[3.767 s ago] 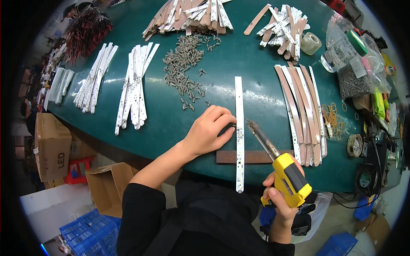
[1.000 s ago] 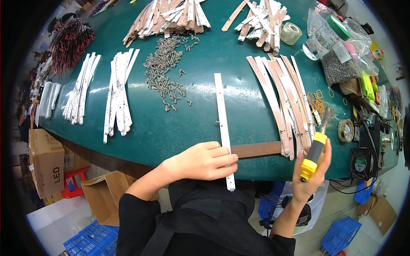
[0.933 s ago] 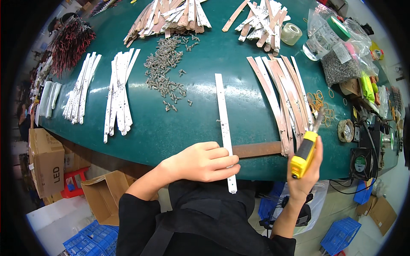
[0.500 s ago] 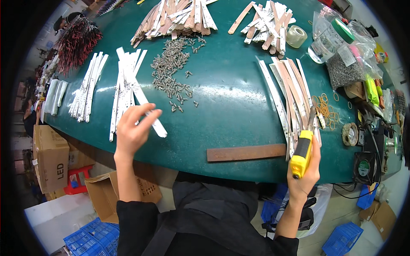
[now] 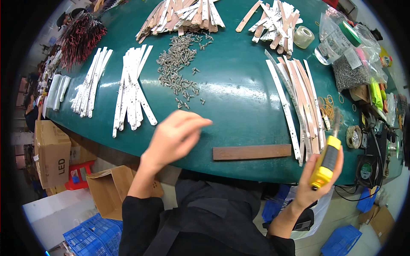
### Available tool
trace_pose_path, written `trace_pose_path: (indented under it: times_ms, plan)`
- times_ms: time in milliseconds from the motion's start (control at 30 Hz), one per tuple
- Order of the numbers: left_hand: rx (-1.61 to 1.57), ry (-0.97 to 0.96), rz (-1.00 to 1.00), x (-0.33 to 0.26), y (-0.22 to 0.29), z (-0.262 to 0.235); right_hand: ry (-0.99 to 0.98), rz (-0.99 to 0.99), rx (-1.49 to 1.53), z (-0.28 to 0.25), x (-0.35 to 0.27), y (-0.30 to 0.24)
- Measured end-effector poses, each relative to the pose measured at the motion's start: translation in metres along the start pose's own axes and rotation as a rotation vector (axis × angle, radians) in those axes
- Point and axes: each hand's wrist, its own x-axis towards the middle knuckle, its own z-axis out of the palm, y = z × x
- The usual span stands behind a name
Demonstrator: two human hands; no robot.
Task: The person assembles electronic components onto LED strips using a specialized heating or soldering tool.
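My left hand [image 5: 174, 136] hovers over the green table [image 5: 239, 98], fingers loosely apart and holding nothing. It is just right of a pile of white strips [image 5: 130, 94] and below a scatter of small metal screws [image 5: 179, 70]. My right hand [image 5: 318, 179] grips a yellow screwdriver [image 5: 326, 162], tip pointing up, off the table's near right edge. A brown wooden bar [image 5: 252, 152] lies flat between the hands. Right of it lies a fan of white and brown strips [image 5: 299, 98].
More strip piles lie at the far edge [image 5: 183, 13] and far left [image 5: 87, 83]. A tape roll [image 5: 303, 36], plastic bags [image 5: 354, 55] and rubber bands [image 5: 329, 106] crowd the right side. Cardboard boxes [image 5: 53, 153] and blue crates [image 5: 92, 234] stand on the floor.
My left hand put the white strip onto the pile at left, let go, and swung back toward the table's middle. My right hand lowered the screwdriver slightly.
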Motion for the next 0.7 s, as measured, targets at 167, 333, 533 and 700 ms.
trace_pose_path:
  times_ms: [167, 333, 533, 700]
  plan:
    - [-0.54, -0.258, -0.066, 0.025, 0.039, 0.044, -0.006, 0.211, 0.147, -0.014, 0.002, 0.01]
    - [-1.36, -0.556, -0.589, 0.064, 0.054, 0.092, -0.041, -0.047, 0.006, -0.005, -0.009, 0.002]
    - [-1.49, -0.562, -0.765, 0.11, 0.051, 0.14, -0.121, -0.21, -0.119, -0.008, -0.023, 0.004]
    - [-1.487, -0.49, -0.684, 0.11, 0.06, 0.112, -0.013, 0.171, 0.343, -0.022, -0.017, -0.001]
